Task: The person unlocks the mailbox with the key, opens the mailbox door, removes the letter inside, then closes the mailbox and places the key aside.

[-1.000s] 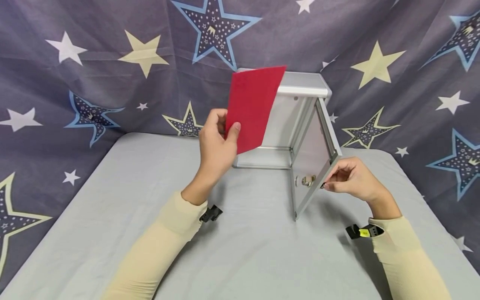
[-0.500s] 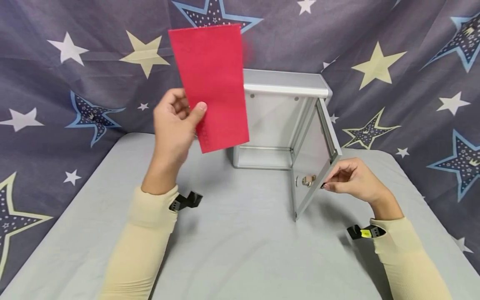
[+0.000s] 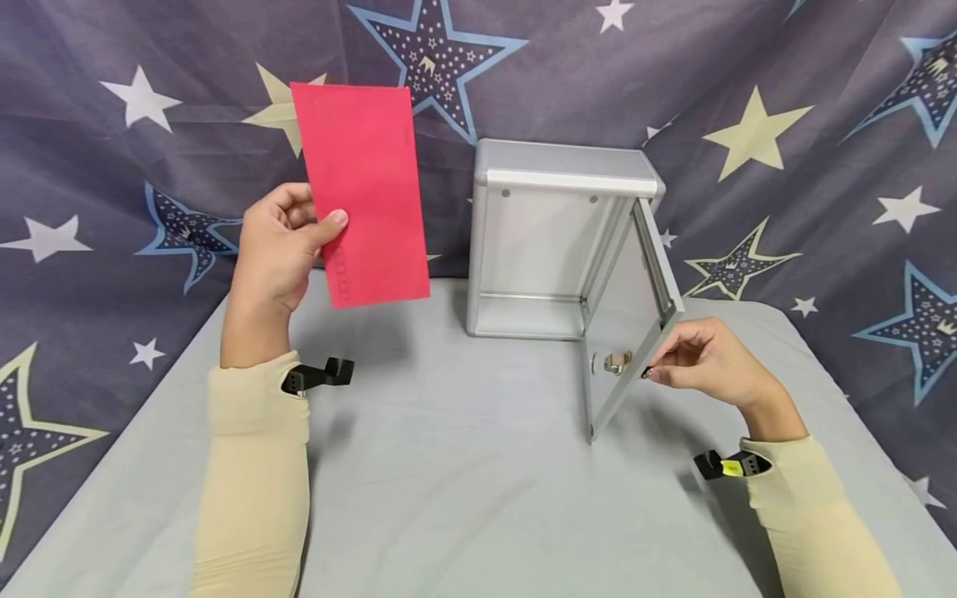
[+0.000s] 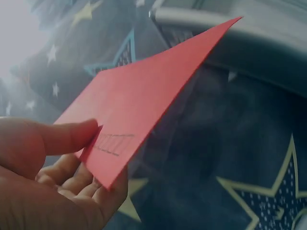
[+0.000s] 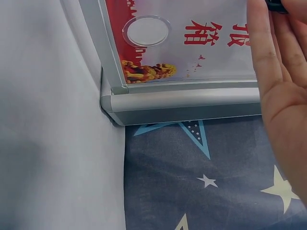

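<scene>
My left hand (image 3: 275, 245) pinches a red envelope (image 3: 377, 183) by its lower left edge, thumb in front, and holds it upright above the table. A row of small printed boxes shows on the envelope in the left wrist view. To the right stands a silver metal letter box (image 3: 568, 159), its door (image 3: 616, 307) swung open toward me. A lock (image 3: 617, 362) sits on the door's inner side. My right hand (image 3: 710, 361) is at the door's free edge and pinches a small black key head (image 5: 277, 5) on the outer face; the rest of the key is hidden.
A light grey cloth covers the table (image 3: 434, 465). Behind it hangs a dark star-patterned curtain (image 3: 224, 50). The door's outer face (image 5: 211, 57) carries red characters and a picture. Black wrist cameras (image 3: 321, 375) sit at both cuffs.
My left hand has carried the red envelope from in front of the letter box out to the left, turning its face toward me. The right hand and the door have stayed almost still.
</scene>
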Available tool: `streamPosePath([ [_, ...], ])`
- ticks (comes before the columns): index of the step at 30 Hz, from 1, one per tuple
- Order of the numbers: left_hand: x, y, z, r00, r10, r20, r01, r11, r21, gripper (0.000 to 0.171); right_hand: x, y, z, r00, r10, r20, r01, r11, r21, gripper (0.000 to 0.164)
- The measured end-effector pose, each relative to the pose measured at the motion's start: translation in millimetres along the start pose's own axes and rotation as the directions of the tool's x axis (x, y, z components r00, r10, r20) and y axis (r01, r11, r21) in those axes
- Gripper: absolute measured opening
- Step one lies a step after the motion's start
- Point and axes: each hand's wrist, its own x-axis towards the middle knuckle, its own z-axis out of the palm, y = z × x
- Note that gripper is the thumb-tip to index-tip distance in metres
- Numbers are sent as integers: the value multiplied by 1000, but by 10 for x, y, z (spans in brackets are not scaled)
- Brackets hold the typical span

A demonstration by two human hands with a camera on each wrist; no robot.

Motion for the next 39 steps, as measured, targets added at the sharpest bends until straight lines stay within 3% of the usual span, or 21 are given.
streamPosePath([
  [8, 144, -206, -292, 982, -153, 113, 132, 976, 174, 26, -7, -4, -9, 1000, 0, 18, 0, 1000, -11, 33],
  [15, 259, -459, -372, 954, -262, 148, 213, 934, 286, 26, -19, -8, -14, 1000, 2, 17, -2, 1000, -18, 33],
  [19, 307, -612, -394, 925, -336, 177, 253, 893, 373, 30, -22, -11, -14, 1000, 0, 12, 0, 1000, -20, 33],
  [24, 356, -766, -420, 876, -431, 218, 292, 832, 472, 36, -13, -18, -11, 1000, -3, 4, 3, 1000, -30, 33],
  [28, 373, -829, -430, 855, -465, 232, 301, 806, 509, 36, -5, -17, -8, 1000, -2, -1, 2, 999, -36, 33],
  [34, 380, -878, -429, 846, -481, 229, 304, 788, 535, 36, -2, -12, -12, 1000, -1, -1, 1, 999, -34, 32],
  [39, 372, -916, -421, 829, -513, 223, 307, 750, 586, 43, 3, -20, -6, 1000, 0, 3, 0, 1000, -20, 32],
])
